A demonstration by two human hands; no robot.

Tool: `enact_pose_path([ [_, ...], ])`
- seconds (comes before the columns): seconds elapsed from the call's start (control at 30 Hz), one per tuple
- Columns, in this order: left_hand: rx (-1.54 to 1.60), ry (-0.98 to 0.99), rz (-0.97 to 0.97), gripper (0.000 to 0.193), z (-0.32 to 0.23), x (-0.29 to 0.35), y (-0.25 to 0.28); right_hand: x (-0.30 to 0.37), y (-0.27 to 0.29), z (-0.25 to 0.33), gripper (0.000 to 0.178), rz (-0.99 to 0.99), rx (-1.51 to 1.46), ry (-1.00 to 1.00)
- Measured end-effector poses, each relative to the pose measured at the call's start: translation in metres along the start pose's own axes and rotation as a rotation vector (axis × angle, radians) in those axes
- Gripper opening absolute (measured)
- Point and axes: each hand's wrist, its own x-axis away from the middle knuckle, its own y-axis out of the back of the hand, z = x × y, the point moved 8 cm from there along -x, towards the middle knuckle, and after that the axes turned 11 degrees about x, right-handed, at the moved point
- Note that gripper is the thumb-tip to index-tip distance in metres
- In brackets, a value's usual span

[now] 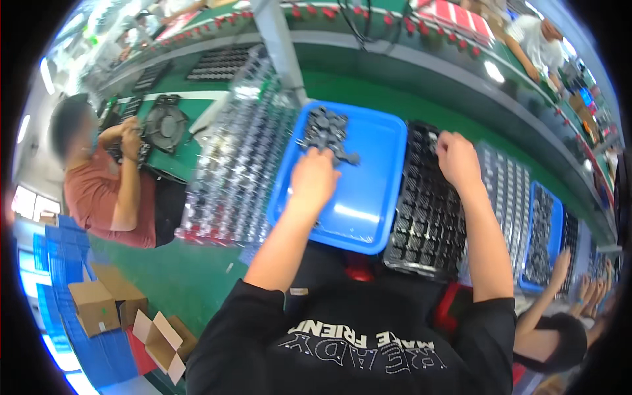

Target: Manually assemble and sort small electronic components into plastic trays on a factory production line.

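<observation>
My left hand (315, 176) reaches into a shallow blue tray (365, 227). Its curled fingertips touch the lower end of a pile of small dark grey parts (326, 125), and the fingers hide what is between them. My right hand (457, 157) is closed in a pinch over the far right end of a black tray with rows of pockets (428, 220). Whatever the pinch holds is hidden or too small to name. The black tray lies right beside the blue one.
Stacked clear pocket trays (240, 158) stand left of the blue tray. On the right are more pocket trays (503, 178) and another blue tray (558, 220) with grey parts. A metal post (276, 46) rises behind. Co-workers sit at left and right; open cardboard boxes (158, 339) stand lower left.
</observation>
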Motion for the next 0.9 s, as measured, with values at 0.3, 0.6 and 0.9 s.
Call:
enact_pose_path([
  [0.3,0.241,-0.18,-0.113,0.045,0.004,0.007,0.003,0.003,-0.015,-0.008,0.018,0.174,0.032,0.008],
  [0.6,0.447,-0.052,-0.255,0.031,0.028,0.004,0.028,0.102,0.088,-0.12,0.034,0.129,-0.087,-0.503],
  [0.9,2.102,0.354,0.382,0.041,0.003,0.028,-0.03,0.151,0.041,-0.145,0.026,0.173,-0.064,-0.618],
])
